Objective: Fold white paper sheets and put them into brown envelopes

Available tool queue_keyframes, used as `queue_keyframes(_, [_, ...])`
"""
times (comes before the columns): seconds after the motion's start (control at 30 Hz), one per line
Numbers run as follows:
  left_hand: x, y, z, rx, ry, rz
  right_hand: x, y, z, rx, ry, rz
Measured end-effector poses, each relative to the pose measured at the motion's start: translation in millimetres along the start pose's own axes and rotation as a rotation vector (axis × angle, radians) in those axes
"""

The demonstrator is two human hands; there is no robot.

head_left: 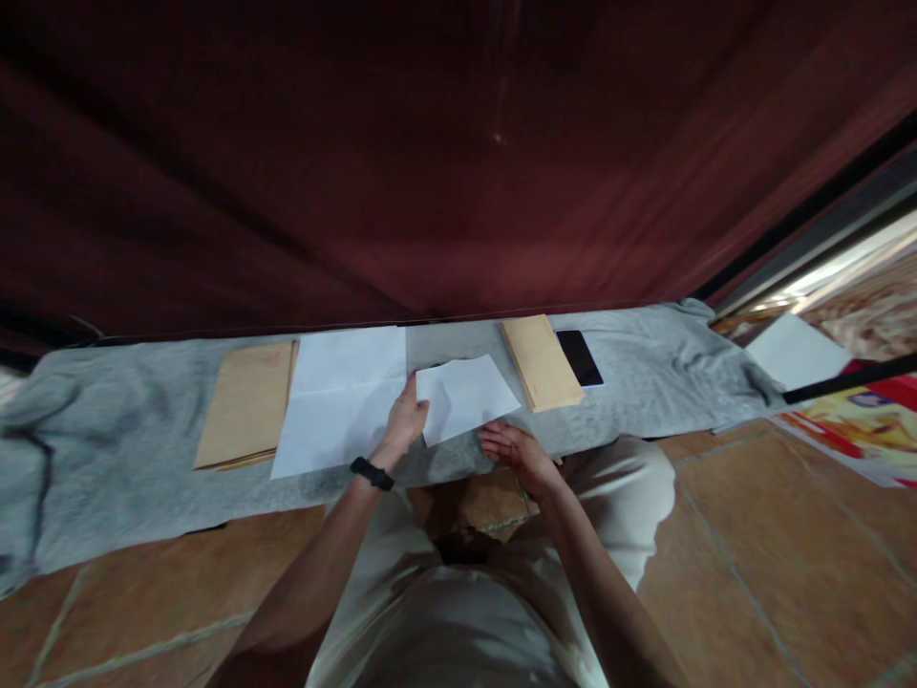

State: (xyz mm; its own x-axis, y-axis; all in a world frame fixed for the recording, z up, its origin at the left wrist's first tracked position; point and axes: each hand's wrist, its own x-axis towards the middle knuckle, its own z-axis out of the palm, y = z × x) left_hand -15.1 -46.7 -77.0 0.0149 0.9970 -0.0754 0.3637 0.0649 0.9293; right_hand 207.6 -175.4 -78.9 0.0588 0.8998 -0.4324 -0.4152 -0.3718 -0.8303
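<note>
A folded sheet of white paper point(469, 397) is held at its left end by my left hand point(408, 417), with the thumb on top. Fingers outstretched, my right hand point(517, 449) lies just below the sheet's lower right edge, palm partly up; whether it touches the paper I cannot tell. Left of the folded sheet, larger white sheets point(340, 397) with a crease across them lie flat. They partly cover a stack of brown envelopes point(247, 406). On the right sits a stack of narrower brown envelopes point(543, 363).
A dark-screened phone point(580, 357) lies beside the narrow envelopes. Everything rests on a grey cloth point(645, 373) over a long, narrow surface. Dark red fabric point(458, 191) rises behind it. At the far right are a white sheet point(799, 352) and a colourful printed bag point(863, 425).
</note>
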Motion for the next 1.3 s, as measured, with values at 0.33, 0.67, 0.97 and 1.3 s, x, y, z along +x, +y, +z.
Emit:
queue_keyframes(0.33, [16,37,-18,-0.416,-0.436,-0.108,-3,-23,7,-0.252,0.213,-0.381])
queue_keyframes(0.67, [21,34,-2,0.517,-0.266,-0.03,4,-16,11,-0.826,0.242,-0.743])
queue_keyframes(0.97, [-3,43,19,0.837,-0.195,-0.075,44,4,23,-1.151,0.118,-0.835])
queue_keyframes(1.3, [-33,39,24,0.967,0.02,0.211,54,14,25,-1.454,0.088,-0.816])
